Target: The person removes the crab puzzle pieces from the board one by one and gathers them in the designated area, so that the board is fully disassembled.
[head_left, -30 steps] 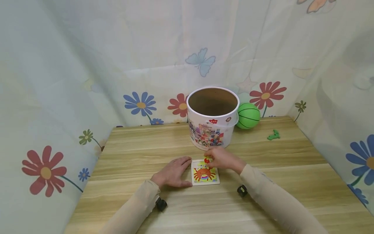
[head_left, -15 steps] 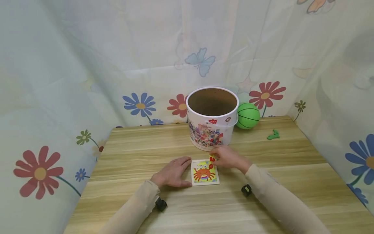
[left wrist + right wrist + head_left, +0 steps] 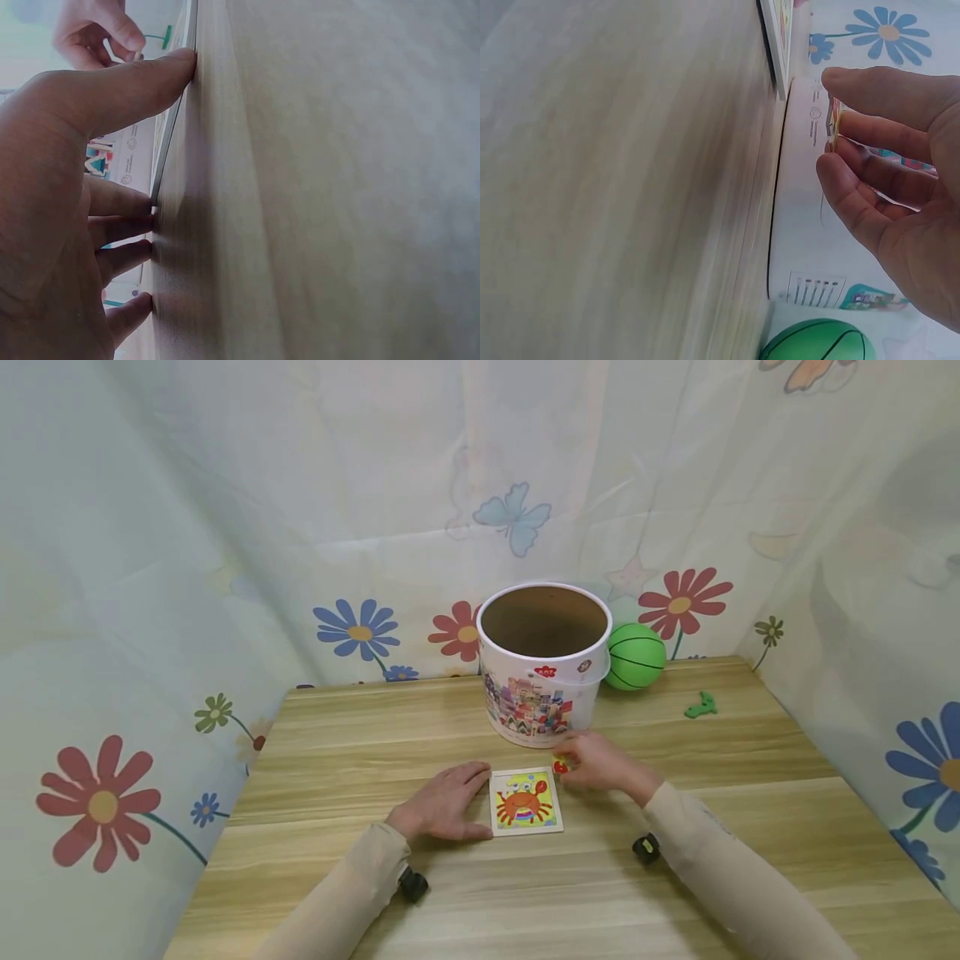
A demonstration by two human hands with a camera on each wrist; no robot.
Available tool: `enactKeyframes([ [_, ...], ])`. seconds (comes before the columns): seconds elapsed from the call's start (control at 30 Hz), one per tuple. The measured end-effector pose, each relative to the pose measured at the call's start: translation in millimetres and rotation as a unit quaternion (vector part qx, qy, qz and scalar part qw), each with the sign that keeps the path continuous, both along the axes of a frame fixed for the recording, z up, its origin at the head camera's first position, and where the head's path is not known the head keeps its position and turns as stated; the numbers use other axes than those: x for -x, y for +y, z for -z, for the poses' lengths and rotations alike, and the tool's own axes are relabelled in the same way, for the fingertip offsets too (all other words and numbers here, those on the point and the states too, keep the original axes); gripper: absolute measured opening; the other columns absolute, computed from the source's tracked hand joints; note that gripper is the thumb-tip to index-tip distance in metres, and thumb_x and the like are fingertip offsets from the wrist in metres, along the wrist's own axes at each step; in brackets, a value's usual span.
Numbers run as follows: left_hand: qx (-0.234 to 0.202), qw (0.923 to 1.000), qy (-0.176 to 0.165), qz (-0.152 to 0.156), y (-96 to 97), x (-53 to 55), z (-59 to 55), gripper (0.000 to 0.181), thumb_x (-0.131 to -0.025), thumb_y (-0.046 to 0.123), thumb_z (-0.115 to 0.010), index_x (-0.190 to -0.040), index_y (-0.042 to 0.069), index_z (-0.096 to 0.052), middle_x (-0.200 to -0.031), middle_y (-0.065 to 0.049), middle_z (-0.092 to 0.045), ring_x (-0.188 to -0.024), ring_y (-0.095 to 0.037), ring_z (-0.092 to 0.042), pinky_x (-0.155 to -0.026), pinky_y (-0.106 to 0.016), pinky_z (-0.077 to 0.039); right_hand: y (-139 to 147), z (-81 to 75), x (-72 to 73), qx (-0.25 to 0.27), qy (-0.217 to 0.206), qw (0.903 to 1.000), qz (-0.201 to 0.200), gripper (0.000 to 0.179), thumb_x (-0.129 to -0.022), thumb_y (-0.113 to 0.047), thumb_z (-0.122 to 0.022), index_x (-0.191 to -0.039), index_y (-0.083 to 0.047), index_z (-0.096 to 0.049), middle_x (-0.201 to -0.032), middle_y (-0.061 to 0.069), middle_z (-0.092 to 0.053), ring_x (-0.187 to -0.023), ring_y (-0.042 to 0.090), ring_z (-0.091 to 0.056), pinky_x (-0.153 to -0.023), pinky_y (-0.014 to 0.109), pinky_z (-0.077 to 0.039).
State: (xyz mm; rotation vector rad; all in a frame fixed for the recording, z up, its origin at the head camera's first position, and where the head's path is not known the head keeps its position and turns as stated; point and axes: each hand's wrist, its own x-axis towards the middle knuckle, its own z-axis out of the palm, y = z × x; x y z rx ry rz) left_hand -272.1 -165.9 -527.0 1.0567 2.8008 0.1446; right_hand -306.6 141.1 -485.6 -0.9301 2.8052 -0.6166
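Observation:
A square crab puzzle (image 3: 524, 810) in a pale frame lies on the table, with a pale patch at its upper left. My left hand (image 3: 444, 802) rests beside it, thumb and fingers spread against its left edge. In the left wrist view the thumb and a fingertip touch the thin rim of the board (image 3: 169, 139). Just past the puzzle's upper right corner, my right hand (image 3: 602, 766) pinches a small red and yellow puzzle piece (image 3: 561, 765). The right wrist view shows this piece edge-on between thumb and fingers, raised off the table.
A white printed bucket (image 3: 543, 693) stands behind the puzzle, its top uncovered. A green ball (image 3: 636, 657) sits at its right side. Farther right lies a small green object (image 3: 701, 705). Flower-patterned curtains (image 3: 360, 485) enclose the wooden table (image 3: 360, 735).
My right hand has moved right, carrying the puzzle piece from over the puzzle's upper part to beyond its right corner. The left hand and the puzzle have stayed in place.

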Motion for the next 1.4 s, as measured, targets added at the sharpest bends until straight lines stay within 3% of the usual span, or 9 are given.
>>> enactKeyframes([
  [0.23, 0.0, 1.0, -0.002, -0.004, -0.6, -0.3, -0.6, 0.102, -0.079, 0.072, -0.059, -0.153, 0.008, -0.031, -0.158, -0.007, -0.03, -0.145, -0.025, -0.029, -0.12, -0.043, -0.026, 10.4, 5.2, 2.2, -0.01, 0.004, 0.9999, 0.007, 0.044, -0.077, -0.019, -0.08, -0.116, -0.002, -0.069, -0.117, 0.014, -0.064, -0.1, 0.026, -0.06, -0.088, 0.044, -0.053],
  [0.63, 0.004, 1.0, 0.006, 0.001, 0.4, 1.6, 0.6, 0.101, -0.079, 0.073, -0.059, -0.153, 0.009, -0.031, -0.157, -0.007, -0.03, -0.145, -0.025, -0.029, -0.12, -0.042, -0.026, 22.2, 8.6, 2.1, -0.009, 0.01, 0.9998, 0.016, 0.042, -0.076, -0.017, -0.08, -0.114, -0.001, -0.07, -0.117, 0.016, -0.066, -0.108, 0.033, -0.061, -0.096, 0.049, -0.05],
  [1.1, 0.005, 0.9999, 0.008, -0.001, -0.1, 2.9, 1.3, 0.102, -0.079, 0.073, -0.059, -0.153, 0.009, -0.031, -0.158, -0.007, -0.029, -0.145, -0.024, -0.029, -0.12, -0.042, -0.026, 28.2, 6.9, 5.9, -0.027, 0.0, 0.9992, 0.03, 0.043, -0.073, -0.016, -0.082, -0.112, -0.001, -0.071, -0.11, 0.012, -0.065, -0.09, 0.02, -0.058, -0.083, 0.04, -0.053],
  [1.4, 0.002, 1.0, 0.001, -0.002, 0.2, 0.6, -1.8, 0.103, -0.079, 0.072, -0.06, -0.153, 0.007, -0.03, -0.158, -0.008, -0.029, -0.145, -0.026, -0.029, -0.12, -0.043, -0.025, 28.1, 4.2, 7.1, -0.041, -0.041, 0.9971, 0.049, 0.043, -0.074, -0.013, -0.081, -0.114, -0.001, -0.07, -0.095, 0.004, -0.06, -0.079, 0.015, -0.054, -0.07, 0.029, -0.051],
])
